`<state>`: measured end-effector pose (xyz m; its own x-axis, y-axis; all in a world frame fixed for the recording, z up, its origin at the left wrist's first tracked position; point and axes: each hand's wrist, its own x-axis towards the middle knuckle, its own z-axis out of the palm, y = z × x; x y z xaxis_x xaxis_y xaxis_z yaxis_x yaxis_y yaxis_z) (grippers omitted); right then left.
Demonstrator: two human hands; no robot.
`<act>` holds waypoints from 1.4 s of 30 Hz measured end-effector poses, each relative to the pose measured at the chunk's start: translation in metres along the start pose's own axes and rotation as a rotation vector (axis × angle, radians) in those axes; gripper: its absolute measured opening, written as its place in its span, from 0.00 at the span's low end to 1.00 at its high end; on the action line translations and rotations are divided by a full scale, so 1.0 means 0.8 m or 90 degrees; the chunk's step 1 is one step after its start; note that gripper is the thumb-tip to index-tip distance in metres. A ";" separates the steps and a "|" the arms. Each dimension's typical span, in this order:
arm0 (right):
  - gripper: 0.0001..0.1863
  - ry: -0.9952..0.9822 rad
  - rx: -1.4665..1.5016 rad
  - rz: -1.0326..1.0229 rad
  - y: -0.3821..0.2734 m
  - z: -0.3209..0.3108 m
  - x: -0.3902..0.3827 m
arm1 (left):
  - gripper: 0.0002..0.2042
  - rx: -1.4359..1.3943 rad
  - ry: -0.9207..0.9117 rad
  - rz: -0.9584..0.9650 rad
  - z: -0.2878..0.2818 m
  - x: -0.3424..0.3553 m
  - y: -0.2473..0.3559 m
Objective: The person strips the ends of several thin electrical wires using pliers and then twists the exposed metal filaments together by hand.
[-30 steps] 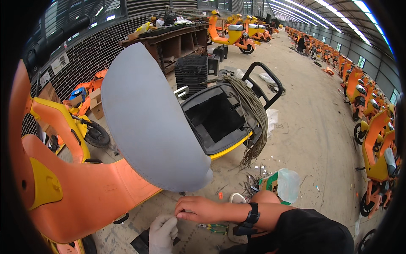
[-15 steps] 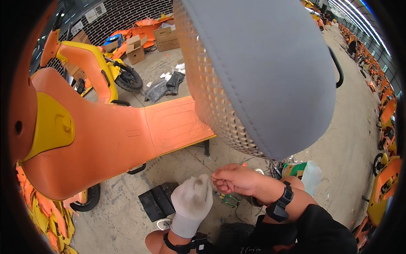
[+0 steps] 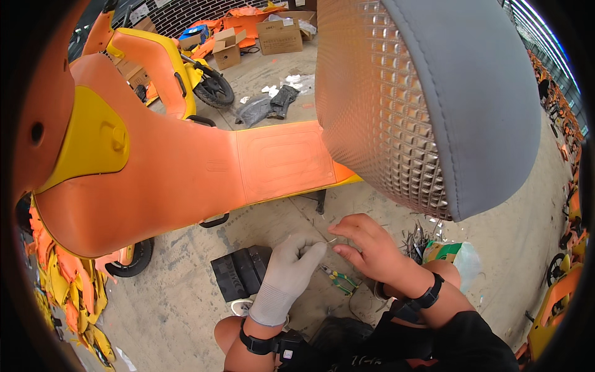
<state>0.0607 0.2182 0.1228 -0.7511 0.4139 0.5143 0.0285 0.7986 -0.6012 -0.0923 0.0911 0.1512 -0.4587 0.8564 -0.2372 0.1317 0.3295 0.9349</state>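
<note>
In the head view, the person crouched on the concrete floor [image 3: 186,310] beside an orange scooter [image 3: 186,180] with a yellow front panel [image 3: 93,139], its flat footboard [image 3: 282,158] running toward the grey seat [image 3: 434,99], whose textured side filled the upper right of the picture. The left hand [image 3: 290,266], in a light grey work glove, was raised just below the footboard's edge, its grip narrowed to a pinch on a thin short piece of wire [image 3: 330,240] that stuck out from its fingertips. The bare right hand [image 3: 369,248] sat just beside it, fingers curled and nearly touching the same wire's end; whether it actually gripped the wire could not be told, as the piece was too small. Both wrists wore black straps. The wire thus hung between the two hands, above the floor and a little below the scooter's underside. On the floor under the hands lay a pair of green-handled pliers [image 3: 338,280], and to the left of them a black ribbed block [image 3: 240,271]. A litter of small wire offcuts [image 3: 418,239] lay near the right forearm, beside a green-and-clear plastic bag [image 3: 455,255]. Farther off stood a second yellow and orange scooter [image 3: 167,68], cardboard boxes [image 3: 279,34] and a dark rag [image 3: 269,105] on the floor.
</note>
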 end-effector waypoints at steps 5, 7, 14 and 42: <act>0.12 -0.024 0.049 0.003 0.010 -0.006 -0.007 | 0.08 -0.116 -0.057 -0.047 0.005 0.005 -0.006; 0.09 -0.027 0.085 -0.023 0.012 0.001 -0.002 | 0.05 -0.169 -0.063 -0.027 0.004 0.003 -0.004; 0.08 -0.066 0.177 0.043 0.014 0.000 0.002 | 0.04 -0.125 -0.044 -0.010 0.002 -0.004 0.012; 0.13 -0.097 0.239 0.187 0.004 0.020 -0.005 | 0.08 0.306 0.036 0.304 0.001 -0.008 0.008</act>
<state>0.0529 0.2123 0.1089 -0.8360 0.5060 0.2121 0.0344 0.4342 -0.9002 -0.0880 0.0883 0.1581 -0.2971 0.9337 0.1997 0.7010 0.0713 0.7096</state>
